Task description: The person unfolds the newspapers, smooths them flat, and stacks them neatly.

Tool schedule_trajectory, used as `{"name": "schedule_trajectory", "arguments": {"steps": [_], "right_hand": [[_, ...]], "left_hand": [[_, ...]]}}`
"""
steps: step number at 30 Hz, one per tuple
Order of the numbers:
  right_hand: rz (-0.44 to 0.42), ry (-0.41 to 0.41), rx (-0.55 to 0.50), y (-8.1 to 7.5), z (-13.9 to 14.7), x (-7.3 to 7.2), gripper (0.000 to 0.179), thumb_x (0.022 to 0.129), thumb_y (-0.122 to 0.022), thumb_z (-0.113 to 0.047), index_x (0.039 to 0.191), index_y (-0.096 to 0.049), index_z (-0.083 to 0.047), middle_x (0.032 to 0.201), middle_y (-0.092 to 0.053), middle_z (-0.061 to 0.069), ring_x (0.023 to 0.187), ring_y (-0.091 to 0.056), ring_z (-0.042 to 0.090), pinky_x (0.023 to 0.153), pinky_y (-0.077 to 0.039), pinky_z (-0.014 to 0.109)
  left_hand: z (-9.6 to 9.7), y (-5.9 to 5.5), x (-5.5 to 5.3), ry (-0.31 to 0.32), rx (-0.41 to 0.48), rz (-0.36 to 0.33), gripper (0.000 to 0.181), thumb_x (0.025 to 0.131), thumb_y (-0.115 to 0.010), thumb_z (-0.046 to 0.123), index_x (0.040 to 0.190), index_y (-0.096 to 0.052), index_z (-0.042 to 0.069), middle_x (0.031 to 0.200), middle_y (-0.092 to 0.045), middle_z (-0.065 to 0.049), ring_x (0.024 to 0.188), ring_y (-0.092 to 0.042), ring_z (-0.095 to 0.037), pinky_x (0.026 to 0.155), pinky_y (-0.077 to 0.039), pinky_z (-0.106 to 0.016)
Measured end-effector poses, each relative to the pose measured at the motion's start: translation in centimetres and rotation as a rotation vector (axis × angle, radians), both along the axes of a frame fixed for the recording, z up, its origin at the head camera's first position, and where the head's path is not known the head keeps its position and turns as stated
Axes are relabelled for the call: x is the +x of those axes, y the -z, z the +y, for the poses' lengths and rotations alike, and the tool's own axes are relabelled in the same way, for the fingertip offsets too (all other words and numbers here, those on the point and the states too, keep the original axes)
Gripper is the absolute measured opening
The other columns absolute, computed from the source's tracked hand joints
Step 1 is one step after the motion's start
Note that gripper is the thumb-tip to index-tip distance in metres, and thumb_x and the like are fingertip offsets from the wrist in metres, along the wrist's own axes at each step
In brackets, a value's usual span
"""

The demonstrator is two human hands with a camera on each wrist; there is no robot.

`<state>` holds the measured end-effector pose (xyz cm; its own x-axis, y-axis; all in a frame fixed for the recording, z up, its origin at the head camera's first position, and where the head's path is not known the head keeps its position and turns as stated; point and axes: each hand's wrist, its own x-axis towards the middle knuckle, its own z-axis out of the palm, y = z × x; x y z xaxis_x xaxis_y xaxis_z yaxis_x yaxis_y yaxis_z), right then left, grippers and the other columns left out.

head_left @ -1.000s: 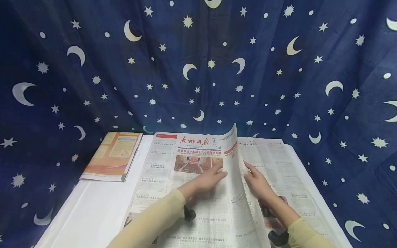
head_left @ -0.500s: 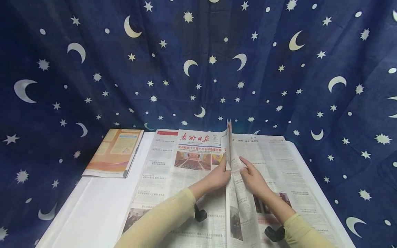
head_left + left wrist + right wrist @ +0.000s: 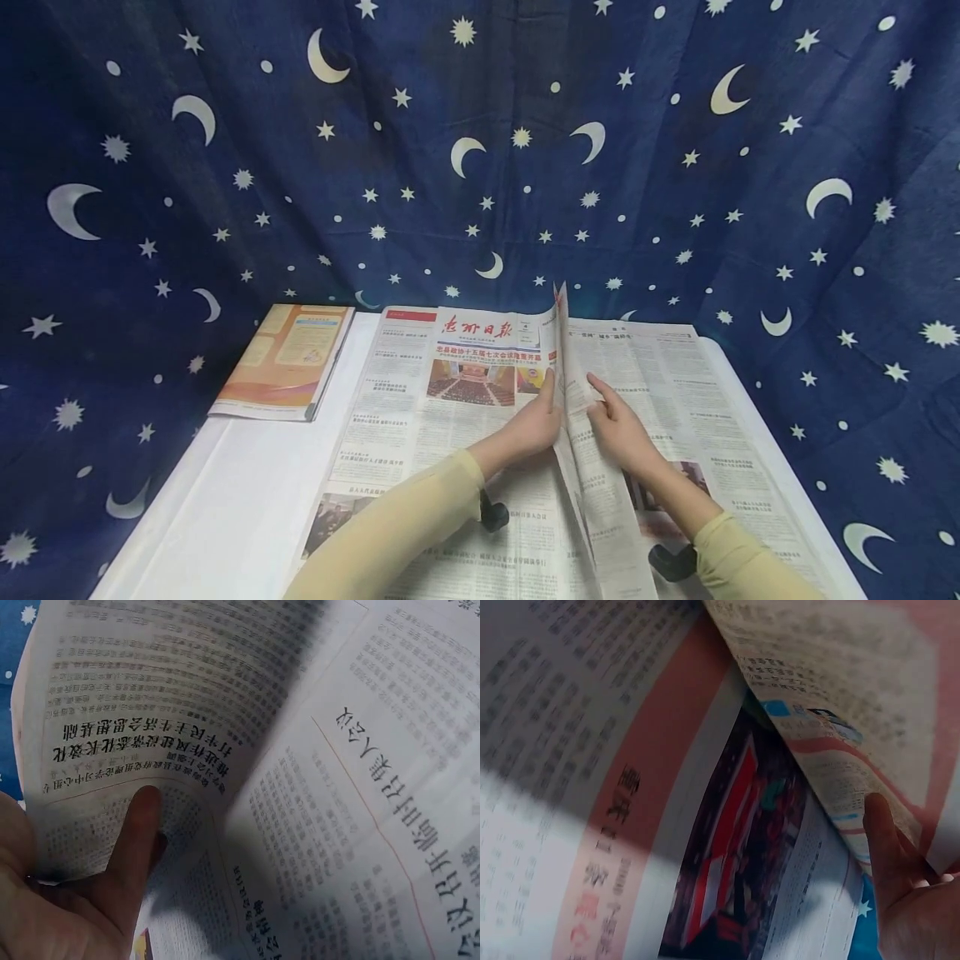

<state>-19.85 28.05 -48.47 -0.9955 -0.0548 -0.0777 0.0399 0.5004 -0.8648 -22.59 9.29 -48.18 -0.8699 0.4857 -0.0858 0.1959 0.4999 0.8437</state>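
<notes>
A large newspaper (image 3: 465, 433) lies spread out, its red title at the top and a photo of a hall below it. Between the two hands, sheets of it (image 3: 566, 358) stand up in a fold. My left hand (image 3: 534, 421) pinches this raised part from the left; in the left wrist view its thumb (image 3: 139, 832) lies along the printed page. From the right, my right hand (image 3: 622, 429) holds the raised paper too, with the thumb (image 3: 885, 840) on the page and the other fingers mostly hidden behind it.
An orange-covered magazine (image 3: 288, 362) lies at the back left of the white table (image 3: 217, 500). A dark blue curtain (image 3: 420, 225) with moons and stars hangs behind. Black straps or mounts (image 3: 493, 512) show at both wrists.
The left hand has moved right onto the raised paper, which it was apart from a second ago. The tall curved sheet has drawn into a narrower upright fold between the hands.
</notes>
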Motion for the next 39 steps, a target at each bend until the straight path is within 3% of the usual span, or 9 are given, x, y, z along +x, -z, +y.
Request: {"name": "schedule_trajectory", "arguments": {"steps": [3,5,8,15,19,21,30,35,39], "right_hand": [[-0.004,0.017,0.004,-0.1,0.6,0.1,0.059,0.11,-0.04,-0.015,0.165,-0.019,-0.014,0.127,-0.064,0.026,0.079,-0.069,0.023,0.07,-0.057,0.036],[-0.018,0.023,0.0,-0.1,1.0,0.3,0.062,0.11,-0.039,-0.014,0.166,-0.013,-0.015,0.129,-0.062,0.028,0.079,-0.07,0.024,0.068,-0.058,0.036],[-0.032,0.033,-0.004,-0.1,1.4,0.5,0.066,0.109,-0.037,-0.01,0.166,-0.005,-0.014,0.131,-0.06,0.03,0.08,-0.07,0.024,0.068,-0.058,0.037],[-0.112,0.086,0.056,0.1,2.0,0.9,0.069,0.106,-0.034,-0.006,0.165,0.002,-0.011,0.131,-0.061,0.028,0.086,-0.071,0.022,0.079,-0.056,0.038],[-0.139,0.102,0.066,0.4,2.3,0.9,0.069,0.105,-0.033,-0.005,0.165,0.001,-0.007,0.134,-0.06,0.028,0.091,-0.072,0.022,0.09,-0.054,0.045],[-0.144,0.103,0.049,0.4,2.3,1.0,0.068,0.105,-0.033,-0.004,0.165,0.001,-0.007,0.136,-0.059,0.027,0.095,-0.072,0.023,0.096,-0.052,0.05],[-0.116,0.102,0.0,-0.1,2.7,1.3,0.065,0.11,-0.028,-0.013,0.166,0.003,-0.018,0.138,-0.059,0.021,0.106,-0.069,0.025,0.112,-0.037,0.058],[-0.07,0.11,0.001,-0.9,3.6,1.8,0.063,0.111,-0.029,-0.015,0.166,0.002,-0.021,0.148,-0.05,0.023,0.123,-0.06,0.034,0.117,-0.031,0.058],[-0.035,0.105,0.006,-2.0,4.8,2.3,0.064,0.11,-0.029,-0.009,0.166,0.002,-0.016,0.15,-0.046,0.028,0.123,-0.06,0.036,0.113,-0.036,0.056]], "left_hand": [[-0.4,-0.3,0.0,-0.006,0.018,-0.012,0.066,0.106,-0.032,0.01,0.164,-0.002,0.002,0.163,-0.032,-0.022,0.135,-0.051,-0.026,0.114,-0.04,-0.036],[-0.7,-0.3,0.0,-0.014,0.038,-0.021,0.067,0.104,-0.034,0.008,0.164,-0.005,0.003,0.162,-0.032,-0.022,0.121,-0.061,-0.025,0.105,-0.048,-0.036],[-1.3,-0.5,-0.1,-0.024,0.089,-0.036,0.071,0.102,-0.036,0.004,0.165,-0.003,0.006,0.166,-0.025,-0.02,0.131,-0.055,-0.026,0.113,-0.042,-0.036],[-3.4,-1.0,-0.7,-0.058,0.068,0.079,0.069,0.106,-0.033,0.008,0.166,0.001,0.013,0.169,-0.017,-0.014,0.14,-0.047,-0.031,0.114,-0.041,-0.041],[-4.9,-1.4,-0.8,-0.067,0.075,0.128,0.069,0.108,-0.033,0.01,0.166,0.002,0.018,0.17,-0.015,-0.013,0.151,-0.028,-0.03,0.122,-0.026,-0.043],[-5.7,-1.6,-0.9,-0.074,0.078,0.138,0.069,0.108,-0.034,0.01,0.166,0.002,0.02,0.169,-0.018,-0.014,0.149,-0.032,-0.031,0.121,-0.028,-0.044],[-10.0,-3.5,-1.2,-0.115,0.134,0.179,0.071,0.109,-0.038,0.011,0.165,-0.001,0.035,0.171,-0.008,-0.002,0.152,-0.027,-0.027,0.118,-0.034,-0.046],[-13.0,-4.9,-1.2,-0.133,0.171,0.203,0.069,0.109,-0.037,0.011,0.166,-0.006,0.033,0.171,-0.006,0.001,0.156,-0.011,-0.025,0.125,-0.015,-0.045],[-15.5,-6.1,-1.1,-0.145,0.201,0.199,0.067,0.109,-0.037,0.011,0.166,-0.007,0.032,0.171,-0.004,0.0,0.156,-0.006,-0.024,0.126,-0.01,-0.046]]}}
